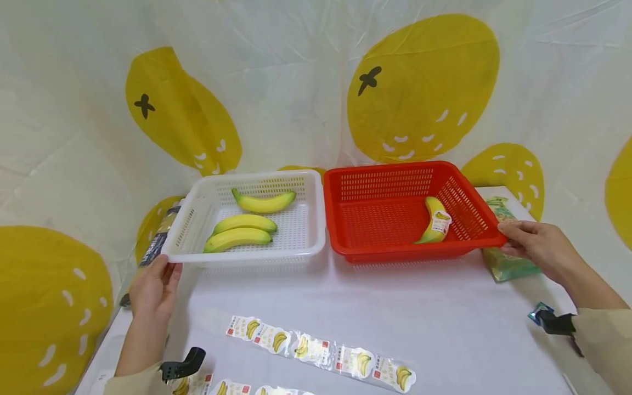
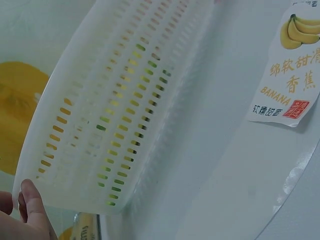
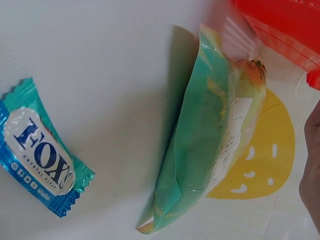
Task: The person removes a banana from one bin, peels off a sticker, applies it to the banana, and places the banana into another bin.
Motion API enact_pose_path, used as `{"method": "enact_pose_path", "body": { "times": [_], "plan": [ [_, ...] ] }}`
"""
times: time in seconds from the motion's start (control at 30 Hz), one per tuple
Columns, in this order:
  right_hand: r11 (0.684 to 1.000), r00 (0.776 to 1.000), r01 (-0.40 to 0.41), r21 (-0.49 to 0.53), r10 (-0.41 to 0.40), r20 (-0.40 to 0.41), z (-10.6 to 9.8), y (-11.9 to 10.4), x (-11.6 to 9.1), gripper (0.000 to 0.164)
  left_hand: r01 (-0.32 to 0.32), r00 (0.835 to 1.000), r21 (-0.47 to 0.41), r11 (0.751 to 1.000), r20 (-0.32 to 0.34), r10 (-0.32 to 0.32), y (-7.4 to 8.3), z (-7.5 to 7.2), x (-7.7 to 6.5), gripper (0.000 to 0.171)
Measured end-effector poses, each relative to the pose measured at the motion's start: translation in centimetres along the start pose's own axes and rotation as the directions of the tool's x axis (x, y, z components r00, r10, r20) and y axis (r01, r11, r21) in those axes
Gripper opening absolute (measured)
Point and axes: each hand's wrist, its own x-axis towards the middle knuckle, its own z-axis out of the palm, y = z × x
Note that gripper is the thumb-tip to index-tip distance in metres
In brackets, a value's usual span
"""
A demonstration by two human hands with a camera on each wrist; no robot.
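Note:
My left hand (image 1: pixel 152 288) grips the near left corner of a white plastic basket (image 1: pixel 247 256), thumb and fingers at its rim. Three bananas lie inside: one banana (image 1: pixel 264 203) at the back, and a pair side by side, the nearer banana (image 1: pixel 238 239) in front. On the other side, my right hand (image 1: pixel 540 247) pinches the near right corner of a red plastic basket (image 1: pixel 415 252). In it lies one banana (image 1: pixel 433 211) bearing a white label (image 1: pixel 441 221). The baskets stand side by side, their inner rims close together.
Strips of banana stickers (image 1: pixel 312 351) lie on the white table (image 1: pixel 444 318) in front. A green bag (image 3: pixel 200 135) is beside the red basket, with a blue candy wrapper (image 3: pixel 40 150) nearer. Another package (image 1: pixel 160 236) stands left of the white basket. A fruit-printed curtain (image 1: pixel 296 82) hangs behind.

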Motion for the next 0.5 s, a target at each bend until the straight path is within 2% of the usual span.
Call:
{"method": "enact_pose_path", "body": {
  "times": [0.2,0.3,0.4,0.5],
  "plan": [
    [1.000,1.000,-0.001,-0.017,0.001,-0.003,0.0,-0.2,-0.1,0.075,0.004,1.000,-0.034,0.999,0.001,-0.004,0.0,0.1,-0.1,0.059],
    [0.994,1.000,0.022,-0.105,-0.024,-0.013,-0.1,-0.4,-0.4,0.076,0.007,1.000,-0.037,0.999,-0.004,-0.008,-0.2,0.3,-0.1,0.054],
    [0.966,0.998,0.054,-0.251,-0.062,-0.024,-0.1,-1.0,-0.5,0.077,0.002,1.000,-0.037,0.999,-0.010,-0.002,-0.3,0.2,-0.1,0.051],
    [0.913,0.991,0.106,-0.395,-0.131,-0.038,-0.1,-2.1,-0.5,0.072,-0.011,1.000,-0.043,0.999,-0.009,0.011,-0.4,0.2,-0.1,0.054]
  ]
}}
